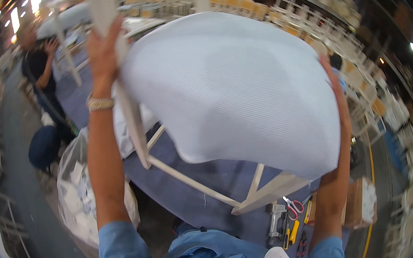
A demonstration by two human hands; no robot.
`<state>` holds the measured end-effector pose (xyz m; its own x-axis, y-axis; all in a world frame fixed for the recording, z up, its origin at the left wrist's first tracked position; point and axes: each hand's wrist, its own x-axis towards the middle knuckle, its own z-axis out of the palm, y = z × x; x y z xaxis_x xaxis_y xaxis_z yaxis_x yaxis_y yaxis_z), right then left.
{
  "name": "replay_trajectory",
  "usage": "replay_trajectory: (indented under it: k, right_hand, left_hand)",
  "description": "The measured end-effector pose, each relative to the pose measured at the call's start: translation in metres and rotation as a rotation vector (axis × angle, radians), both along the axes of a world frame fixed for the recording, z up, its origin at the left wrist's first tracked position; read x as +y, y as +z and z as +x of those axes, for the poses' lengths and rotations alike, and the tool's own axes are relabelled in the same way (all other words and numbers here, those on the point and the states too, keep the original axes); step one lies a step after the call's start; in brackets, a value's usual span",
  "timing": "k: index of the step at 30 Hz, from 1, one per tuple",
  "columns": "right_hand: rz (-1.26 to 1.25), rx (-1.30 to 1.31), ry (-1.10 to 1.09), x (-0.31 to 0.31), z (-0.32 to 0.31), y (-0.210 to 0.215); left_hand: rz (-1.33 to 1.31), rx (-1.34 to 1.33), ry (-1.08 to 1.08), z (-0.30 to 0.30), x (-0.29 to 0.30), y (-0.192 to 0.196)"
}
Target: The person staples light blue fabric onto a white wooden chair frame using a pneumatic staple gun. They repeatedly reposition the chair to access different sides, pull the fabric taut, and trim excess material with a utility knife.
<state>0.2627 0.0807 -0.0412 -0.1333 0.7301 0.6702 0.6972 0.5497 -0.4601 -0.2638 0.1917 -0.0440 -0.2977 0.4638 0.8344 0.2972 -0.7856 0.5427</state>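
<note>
Chair: pale wooden frame with a light blue-grey ribbed seat, held tilted between both hands over the bench; whether its legs touch down, I cannot tell.
Left hand: wrapped around a pale post at the chair's left side; a gold-toned band circles the wrist.
Right hand: touching the seat's right edge; how far its fingers close cannot be seen.
Bench: blue-purple top.
Tools near the right forearm: a grey metal tool, red-handled scissors, a yellow-handled tool.
Left of the bench: a clear bag with white scraps.
Beyond, left: a co-worker in dark clothes.
</note>
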Motion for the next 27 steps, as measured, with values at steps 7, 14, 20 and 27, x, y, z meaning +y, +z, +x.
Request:
replay_trajectory:
  k: [7, 14, 20, 27]
  right_hand:
    - [-0.037, 0.273, -0.03, -0.08, -0.08, 0.001]
    - [0.439, 0.461, -0.107, -0.138, -0.081, -0.06]
    - [0.298, 0.718, -0.664, -0.156, -0.092, -0.154]
    - [0.341, 1.121, -0.68, -0.14, -0.13, -0.152]
  left_hand:
    - [-0.08, -0.127, -0.119, 0.022, -0.022, 0.005]
    - [-0.116, -0.112, -0.299, 0.004, -0.022, -0.001]
    - [-0.206, -0.213, -0.951, -0.042, 0.038, -0.013]
    - [-0.258, 0.093, -0.604, -0.08, 0.168, 0.021]
